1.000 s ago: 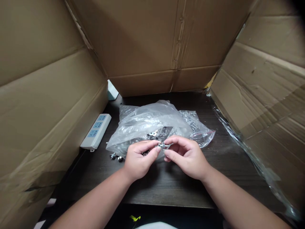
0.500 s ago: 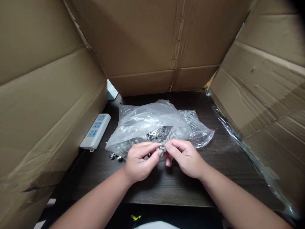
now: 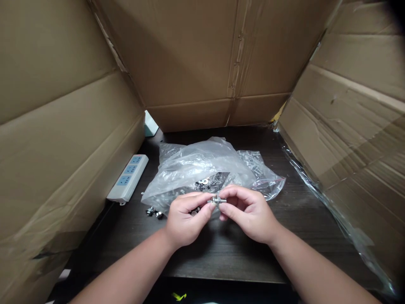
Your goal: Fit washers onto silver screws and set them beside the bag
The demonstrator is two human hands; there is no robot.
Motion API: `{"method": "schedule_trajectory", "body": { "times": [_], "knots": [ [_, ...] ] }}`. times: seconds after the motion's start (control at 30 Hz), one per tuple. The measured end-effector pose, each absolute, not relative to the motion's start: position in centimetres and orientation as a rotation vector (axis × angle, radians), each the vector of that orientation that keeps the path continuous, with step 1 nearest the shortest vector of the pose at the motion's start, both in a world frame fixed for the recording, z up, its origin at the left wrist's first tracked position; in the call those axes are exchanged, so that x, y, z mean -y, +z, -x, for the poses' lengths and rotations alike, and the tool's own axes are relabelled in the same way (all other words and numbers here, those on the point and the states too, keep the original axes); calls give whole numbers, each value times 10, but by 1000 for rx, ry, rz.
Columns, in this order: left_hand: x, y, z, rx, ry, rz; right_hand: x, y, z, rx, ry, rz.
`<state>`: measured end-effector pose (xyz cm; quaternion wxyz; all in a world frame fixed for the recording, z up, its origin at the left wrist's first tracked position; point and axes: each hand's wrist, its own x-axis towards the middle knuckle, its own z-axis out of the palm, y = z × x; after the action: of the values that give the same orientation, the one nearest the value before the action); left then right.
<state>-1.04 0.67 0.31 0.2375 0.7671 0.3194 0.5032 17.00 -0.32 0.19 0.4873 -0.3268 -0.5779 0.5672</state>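
A small silver bolt [image 3: 223, 200] lies crosswise between my two hands, its bare threaded end pointing right. A nut [image 3: 218, 199] and what look like washers sit on its shank. My left hand [image 3: 185, 219] pinches the bolt's left end between thumb and forefinger. More small metal hardware [image 3: 195, 211] shows under the curled left fingers, partly hidden. With thumb and forefinger, my right hand [image 3: 249, 213] closes around the nut from above and below. Just beyond the hands spreads a clear plastic bag [image 3: 202, 158], with washers [image 3: 204, 182] showing at its opening.
Loose bolts with nuts [image 3: 154, 212] lie left of my left hand on the dark tabletop [image 3: 221, 257]. A second bag of bolts [image 3: 256, 162] is at the right. A power strip [image 3: 128, 179] stands along the left. Cardboard walls [image 3: 190, 63] enclose the left, back and right.
My right fingers have shifted around the nut, and the bolt's threaded end now sticks out between them. The whole view has tilted slightly; the bags have stayed put.
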Motion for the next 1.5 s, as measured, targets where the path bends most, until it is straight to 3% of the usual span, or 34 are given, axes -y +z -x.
{"method": "schedule_trajectory", "body": {
  "times": [0.33,0.83,1.1,1.5],
  "knots": [
    [-6,5,9,-701,1346,-2181,2,7,-173,1597,1487,897],
    [-7,4,8,-850,1386,-2090,5,5,-169,1388,1385,807],
    [-6,5,7,-736,1386,-2133,4,10,-172,1639,1375,943],
    [-4,6,8,-892,1366,-2003,7,4,-168,1385,1363,786]
  ]
}}
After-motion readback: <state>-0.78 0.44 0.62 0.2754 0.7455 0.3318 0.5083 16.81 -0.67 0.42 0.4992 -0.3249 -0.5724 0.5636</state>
